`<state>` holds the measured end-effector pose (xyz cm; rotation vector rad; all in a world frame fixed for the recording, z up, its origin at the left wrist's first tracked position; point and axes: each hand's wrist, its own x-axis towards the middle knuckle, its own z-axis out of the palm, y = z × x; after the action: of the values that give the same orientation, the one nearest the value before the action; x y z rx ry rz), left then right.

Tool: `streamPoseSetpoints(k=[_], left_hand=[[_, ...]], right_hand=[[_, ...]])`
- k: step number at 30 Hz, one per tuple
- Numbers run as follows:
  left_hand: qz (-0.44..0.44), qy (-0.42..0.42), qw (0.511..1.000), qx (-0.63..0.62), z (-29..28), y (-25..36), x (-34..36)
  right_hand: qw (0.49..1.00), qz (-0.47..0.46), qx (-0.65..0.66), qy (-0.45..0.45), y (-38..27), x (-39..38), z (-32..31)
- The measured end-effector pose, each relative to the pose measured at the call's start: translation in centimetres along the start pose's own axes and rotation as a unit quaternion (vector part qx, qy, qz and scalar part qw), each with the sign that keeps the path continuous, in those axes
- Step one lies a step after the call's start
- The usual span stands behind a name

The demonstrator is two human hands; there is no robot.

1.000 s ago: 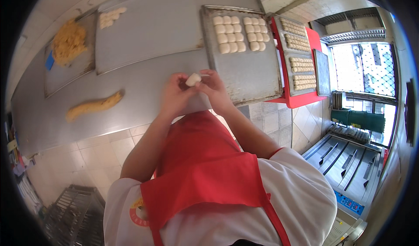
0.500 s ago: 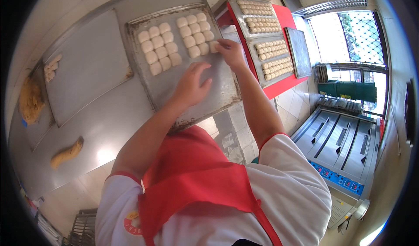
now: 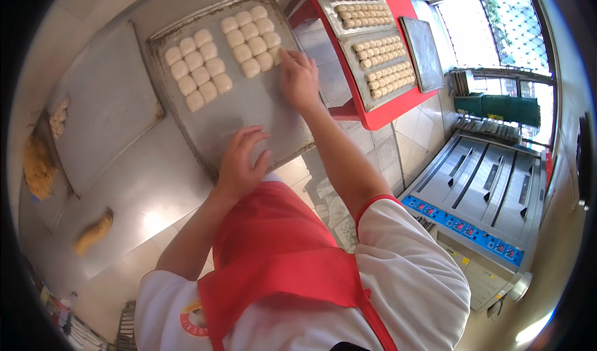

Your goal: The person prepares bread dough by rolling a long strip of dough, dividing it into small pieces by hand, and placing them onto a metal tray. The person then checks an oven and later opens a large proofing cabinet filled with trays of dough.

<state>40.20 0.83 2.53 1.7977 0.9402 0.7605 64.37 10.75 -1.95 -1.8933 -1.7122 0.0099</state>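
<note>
My right hand (image 3: pixel 300 80) has its fingers curled on a pale dough ball (image 3: pixel 278 53) at the lower right corner of the right-hand group of dough balls (image 3: pixel 252 38) on a metal tray (image 3: pixel 245 105). Another group of dough balls (image 3: pixel 198 70) sits on the tray's left. My left hand (image 3: pixel 242 163) is over the tray's near part, fingers apart and slightly bent, holding nothing.
A red table (image 3: pixel 387 119) at right carries trays of small dough rolls (image 3: pixel 385 76) and another tray (image 3: pixel 420 55). A steel counter (image 3: pixel 143 195) holds a yellow dough log (image 3: pixel 93 231), a filling mound (image 3: pixel 38 167) and a second tray (image 3: pixel 99 102). A steel oven (image 3: pixel 472 189) stands right.
The view has swung rightward. My hands have separated: my right took the dough piece to the group's edge; my left let go and has since drawn back toward my body.
</note>
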Motion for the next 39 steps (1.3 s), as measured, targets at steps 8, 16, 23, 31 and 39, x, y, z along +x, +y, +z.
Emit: streamPoseSetpoints(k=[8, 16, 23, 31, 39], left_hand=[[0.034, -0.092, 0.994, 0.037, 10.1, 6.0, 0.3], [0.006, -0.276, 0.961, -0.01, 31.5, 14.2, 4.0], [0.102, -0.456, 0.883, -0.034, 49.5, 21.9, 11.4], [0.15, -0.541, 0.827, -0.025, 69.9, 26.3, 22.8], [0.185, -0.525, 0.83, -0.044, 93.3, 32.8, 39.4]], right_hand=[[0.981, -0.028, 0.165, 0.097, 2.4, -5.4, -15.6], [0.905, 0.374, 0.113, 0.166, 28.2, -34.1, -28.4], [0.792, 0.475, -0.032, 0.382, 43.3, -45.9, -49.0], [0.772, 0.395, -0.086, 0.491, 59.2, -45.5, -58.1], [0.721, 0.479, -0.118, 0.487, 81.5, -43.1, -72.8]])
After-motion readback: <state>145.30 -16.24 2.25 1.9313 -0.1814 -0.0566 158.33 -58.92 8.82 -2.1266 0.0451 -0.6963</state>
